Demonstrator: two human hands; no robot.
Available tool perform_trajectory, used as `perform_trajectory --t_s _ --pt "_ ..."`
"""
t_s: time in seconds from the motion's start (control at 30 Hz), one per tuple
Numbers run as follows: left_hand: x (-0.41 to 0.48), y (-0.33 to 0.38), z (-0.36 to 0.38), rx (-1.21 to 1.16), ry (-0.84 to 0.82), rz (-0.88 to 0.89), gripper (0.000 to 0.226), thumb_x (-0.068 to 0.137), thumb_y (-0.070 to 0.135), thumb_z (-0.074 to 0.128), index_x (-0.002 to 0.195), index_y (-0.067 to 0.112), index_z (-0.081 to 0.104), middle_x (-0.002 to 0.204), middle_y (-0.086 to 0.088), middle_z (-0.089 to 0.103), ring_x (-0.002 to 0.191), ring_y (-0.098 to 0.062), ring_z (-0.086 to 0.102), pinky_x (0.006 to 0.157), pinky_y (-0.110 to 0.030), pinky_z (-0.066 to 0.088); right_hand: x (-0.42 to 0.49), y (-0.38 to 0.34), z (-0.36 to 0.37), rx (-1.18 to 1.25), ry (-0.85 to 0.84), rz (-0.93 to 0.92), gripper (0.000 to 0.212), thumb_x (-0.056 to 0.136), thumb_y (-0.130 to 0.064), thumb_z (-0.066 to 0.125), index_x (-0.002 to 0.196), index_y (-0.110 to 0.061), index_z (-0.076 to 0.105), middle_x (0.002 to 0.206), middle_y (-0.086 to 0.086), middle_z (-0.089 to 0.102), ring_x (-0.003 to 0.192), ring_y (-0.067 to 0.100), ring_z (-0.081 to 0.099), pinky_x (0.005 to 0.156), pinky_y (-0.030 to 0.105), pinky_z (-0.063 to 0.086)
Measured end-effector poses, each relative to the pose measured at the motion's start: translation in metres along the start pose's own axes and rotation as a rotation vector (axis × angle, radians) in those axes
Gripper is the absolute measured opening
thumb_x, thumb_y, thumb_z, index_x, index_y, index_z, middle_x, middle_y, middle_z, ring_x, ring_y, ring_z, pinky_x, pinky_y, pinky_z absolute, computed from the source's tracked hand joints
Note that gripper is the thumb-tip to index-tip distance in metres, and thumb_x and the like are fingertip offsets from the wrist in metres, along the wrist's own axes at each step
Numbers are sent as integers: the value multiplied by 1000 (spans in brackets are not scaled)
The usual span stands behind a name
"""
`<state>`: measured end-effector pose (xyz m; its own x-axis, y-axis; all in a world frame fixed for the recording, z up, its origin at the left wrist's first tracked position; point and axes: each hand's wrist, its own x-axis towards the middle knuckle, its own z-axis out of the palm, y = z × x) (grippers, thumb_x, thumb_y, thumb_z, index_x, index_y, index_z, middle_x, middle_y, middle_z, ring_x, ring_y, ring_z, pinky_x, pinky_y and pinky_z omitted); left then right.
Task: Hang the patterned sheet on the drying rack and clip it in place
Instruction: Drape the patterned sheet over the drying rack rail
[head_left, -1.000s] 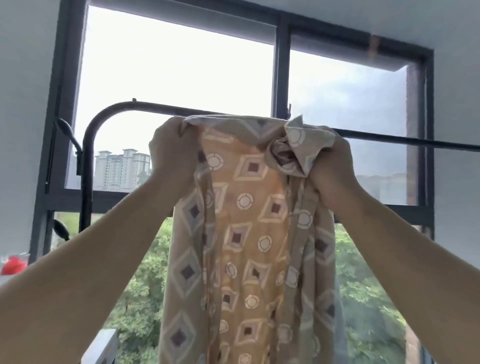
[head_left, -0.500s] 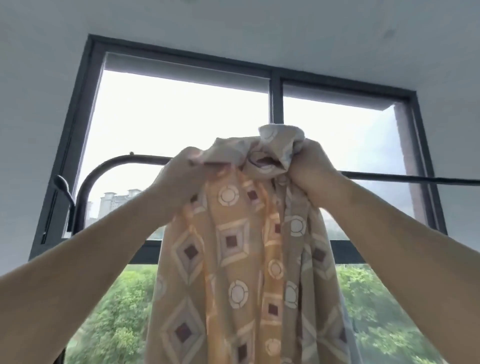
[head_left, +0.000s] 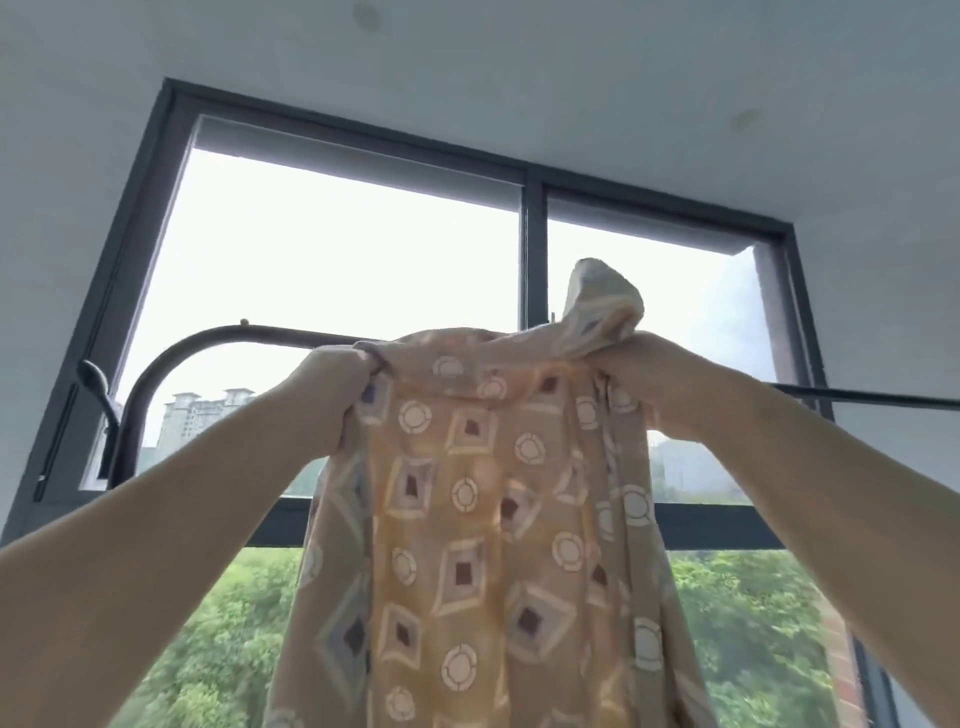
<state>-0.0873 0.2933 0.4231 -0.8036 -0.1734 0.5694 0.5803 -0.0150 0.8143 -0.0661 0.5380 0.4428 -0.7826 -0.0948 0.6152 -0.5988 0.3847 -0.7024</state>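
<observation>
Tan-and-orange patterned sheet (head_left: 467, 519), printed with diamonds and circles, hangs bunched from your left hand (head_left: 332, 395) and right hand (head_left: 649, 374), both gripping its top edge before the drying rack (head_left: 218, 338).

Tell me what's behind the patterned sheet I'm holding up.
The drying rack's dark bar runs behind the patterned sheet, visible either side, with the window frame and trees beyond. The bar's middle stretch is covered, so any clips there cannot be seen.
</observation>
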Motion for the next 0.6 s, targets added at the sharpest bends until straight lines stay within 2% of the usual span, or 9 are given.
perform_trajectory --t_s 0.07,0.17,0.23,0.3,0.37,0.43,0.47,0.53,0.6 --pt "3 -4 -1 131 -9 6 22 91 4 47 80 3 66 81 -16 56 72 -27 51 62 -32 43 -2 2 -6 150 105 26 9 87 -13 63 88 -5 65 83 14 67 60 20 64 53 24 53" --pt "-5 -7 8 311 -60 55 24 83 -10 38 66 -1 52 58 -12 47 45 -19 44 42 -19 36 1 6 -3 182 246 -7 15 89 -20 62 95 -7 66 90 12 70 67 19 65 65 27 54" --pt "-11 -11 17 380 -101 74 23 75 -12 37 64 -2 53 44 -7 44 35 -13 39 36 -11 29 1 6 4 156 274 -60 14 92 -22 58 94 -11 66 89 8 68 70 18 63 65 27 53" --pt "-17 -16 23 415 -102 67 17 74 -7 45 71 4 57 57 -7 52 50 -16 46 47 -17 36 1 6 10 151 240 -101 14 94 -22 55 87 -15 66 82 4 68 69 16 64 61 24 54" --pt "-28 -16 25 390 -274 -16 9 77 4 60 82 11 58 83 -6 59 76 -19 53 66 -27 41 1 6 15 80 195 -157 16 95 -20 52 92 -17 68 86 4 69 74 16 65 66 23 54" --pt "-38 -13 27 373 -558 -115 31 73 29 69 101 18 61 105 -1 65 98 -19 58 81 -30 44 0 5 21 -18 135 -198 19 96 -18 50 100 -15 68 93 7 69 81 18 65 74 28 54" --pt "-38 -14 29 399 -625 -122 41 71 37 69 108 19 62 109 0 67 102 -17 59 85 -31 45 -1 5 25 -49 91 -209 20 96 -17 50 100 -13 69 92 8 70 80 18 66 74 30 55" --pt "-35 -13 33 437 -581 -76 32 80 30 67 105 11 65 98 -3 71 89 -16 65 84 -32 51 -3 5 31 -65 14 -218 21 96 -15 50 99 -10 70 85 7 71 74 17 66 68 28 56" --pt "-29 -9 36 347 -413 -76 20 91 21 56 88 4 65 78 -6 69 69 -16 64 68 -27 56 -3 6 34 -29 -4 -196 18 95 -13 53 97 -7 70 89 10 71 79 22 67 77 35 56"
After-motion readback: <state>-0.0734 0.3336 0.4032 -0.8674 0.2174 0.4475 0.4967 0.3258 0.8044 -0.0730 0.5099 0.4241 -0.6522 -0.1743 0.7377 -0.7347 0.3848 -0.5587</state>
